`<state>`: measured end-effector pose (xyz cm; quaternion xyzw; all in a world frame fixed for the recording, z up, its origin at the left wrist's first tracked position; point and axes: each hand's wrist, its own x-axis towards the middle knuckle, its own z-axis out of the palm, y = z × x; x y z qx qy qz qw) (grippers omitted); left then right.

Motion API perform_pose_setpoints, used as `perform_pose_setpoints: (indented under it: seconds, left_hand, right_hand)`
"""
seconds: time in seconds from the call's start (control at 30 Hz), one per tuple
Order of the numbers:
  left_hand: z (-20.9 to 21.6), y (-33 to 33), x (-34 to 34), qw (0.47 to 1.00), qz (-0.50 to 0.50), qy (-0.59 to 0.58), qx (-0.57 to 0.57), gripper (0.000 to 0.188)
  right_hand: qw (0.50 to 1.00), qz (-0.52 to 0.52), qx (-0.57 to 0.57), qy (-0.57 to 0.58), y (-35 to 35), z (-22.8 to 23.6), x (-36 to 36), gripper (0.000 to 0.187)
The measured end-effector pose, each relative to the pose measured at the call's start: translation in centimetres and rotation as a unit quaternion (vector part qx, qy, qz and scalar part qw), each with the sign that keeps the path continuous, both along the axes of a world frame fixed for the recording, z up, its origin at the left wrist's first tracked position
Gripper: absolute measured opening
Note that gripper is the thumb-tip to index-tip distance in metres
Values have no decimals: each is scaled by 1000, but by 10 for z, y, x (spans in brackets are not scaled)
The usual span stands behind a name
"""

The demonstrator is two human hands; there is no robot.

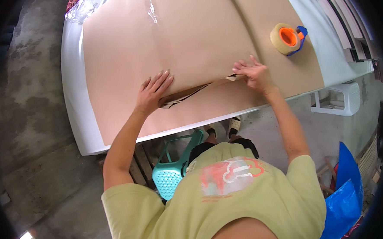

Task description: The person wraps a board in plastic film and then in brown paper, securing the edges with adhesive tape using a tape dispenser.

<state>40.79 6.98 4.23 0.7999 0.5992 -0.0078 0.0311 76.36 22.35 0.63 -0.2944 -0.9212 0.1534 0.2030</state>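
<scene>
Brown kraft paper (pixel 127 112) covers much of the white-topped table, with a second brown layer folded over it. The near edge of that upper layer lifts and curls between my hands, and a dark gap shows beneath it. My left hand (pixel 155 91) lies on the paper at the left end of this edge, fingers stretched out. At the right end my right hand (pixel 255 75) pinches the paper's edge, with some fingers raised. A strip of clear tape (pixel 152 7) sticks to the paper farther back.
A tape dispenser (pixel 287 38) with a wide roll rests on the paper at right. Clear plastic wrap (pixel 87 6) sits at the far left corner, stacked boards (pixel 346 23) at the far right. A green stool (pixel 169 179), a white stool (pixel 350 99) and blue sheeting (pixel 340 209) stand around the table.
</scene>
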Motion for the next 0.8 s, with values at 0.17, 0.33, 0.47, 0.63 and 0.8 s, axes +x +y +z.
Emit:
perform_pose_setpoints:
  seconds: [0.17, 0.33, 0.47, 0.63, 0.8]
  left_hand:
    - [-13, -20, -30, 996, -79, 39, -27, 80]
    - [10, -23, 11, 972, -47, -227, -23, 63]
    - [-23, -1, -1, 931, 52, -357, 54, 18]
    - [-23, 2, 25, 823, 243, -510, 60, 23]
    - [-25, 10, 21, 878, 230, -302, 292, 33]
  right_hand:
    - [971, -68, -229, 30, 2, 29, -10, 21]
    - [929, -136, -332, 90, 0, 32, -14, 17]
    - [918, -133, -357, 113, 2, 34, -17, 16]
    - [914, -153, -361, 106, 0, 31, -13, 20]
    - [893, -242, -339, 170, -2, 20, -29, 13]
